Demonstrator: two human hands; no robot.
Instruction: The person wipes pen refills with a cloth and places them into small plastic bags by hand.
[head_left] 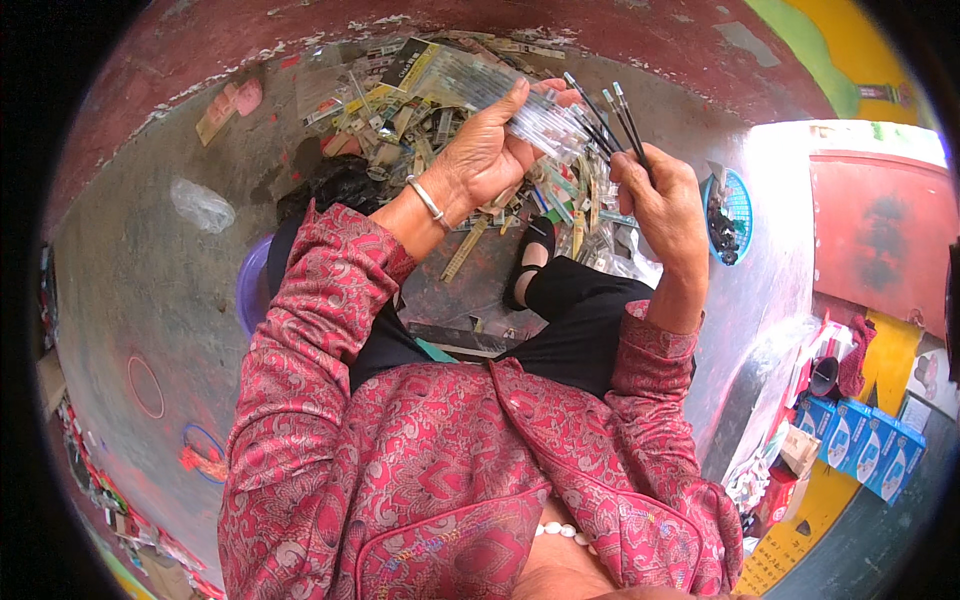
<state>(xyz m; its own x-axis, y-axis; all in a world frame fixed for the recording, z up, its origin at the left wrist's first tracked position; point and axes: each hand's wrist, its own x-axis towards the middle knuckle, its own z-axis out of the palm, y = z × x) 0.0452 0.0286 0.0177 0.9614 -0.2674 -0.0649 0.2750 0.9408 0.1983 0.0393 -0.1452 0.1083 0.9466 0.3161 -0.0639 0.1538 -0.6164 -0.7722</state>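
Pens (612,122), slim and dark with pale tips, are fanned out of my right hand (668,205); my fingers are clenched round their lower ends, and the tips point up and away from me. My left hand (487,150) grasps a clear plastic packet (520,115) that seems to hold more pale pens; its open end lies just beside the fanned tips, touching or nearly so. A thin metal bangle (427,199) sits on my left wrist.

Step in hand, as I judge it: pens and packet are being brought together at the packet's mouth. Whether the pens go in or come out cannot be told from this view.

Next move, as I judge it: the loose tips need gathering into one straight bundle before they can pass the mouth. The left hand must keep the packet steady and its opening unpinched. A splayed pen could catch on the plastic edge or slip from my grip.

Below both hands, on the grey floor (150,290), lies a heap of packets and card strips (420,110). A blue basket (738,212) with dark contents stands to the right of my right hand. My black shoe (528,262) shows beneath the hands, near the heap. Blue boxes (865,445) stand well apart at far right.
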